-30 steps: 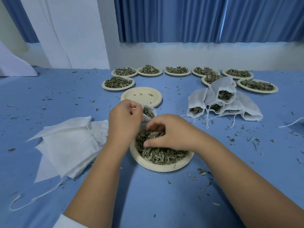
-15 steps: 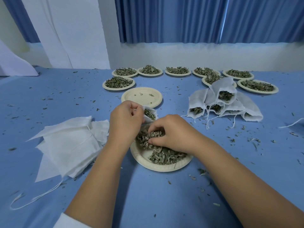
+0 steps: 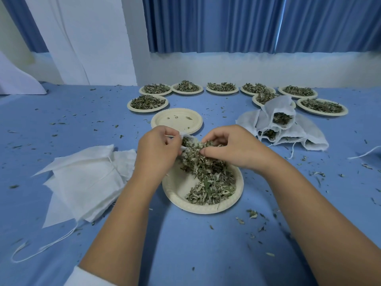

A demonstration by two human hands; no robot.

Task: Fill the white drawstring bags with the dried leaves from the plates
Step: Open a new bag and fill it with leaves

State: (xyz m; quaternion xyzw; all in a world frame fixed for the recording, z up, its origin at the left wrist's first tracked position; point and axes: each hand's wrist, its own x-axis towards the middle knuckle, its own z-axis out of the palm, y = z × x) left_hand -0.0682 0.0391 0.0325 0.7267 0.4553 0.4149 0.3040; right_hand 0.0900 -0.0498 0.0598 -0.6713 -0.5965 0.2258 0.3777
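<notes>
Left hand [image 3: 156, 149] pinches one bag [image 3: 186, 140]; right hand [image 3: 233, 149] clutches leaves [image 3: 198, 162]; eight full plates [image 3: 147, 110] behind

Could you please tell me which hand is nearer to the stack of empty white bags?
Left. The left hand grips a bag just right of the stack; the right hand pinches leaves farther right, over the plate.

Left hand [image 3: 156, 150] pinches bag [image 3: 185, 137] open; right hand [image 3: 234, 150] grips dried leaves [image 3: 196, 159] over plate [image 3: 177, 189].
</notes>
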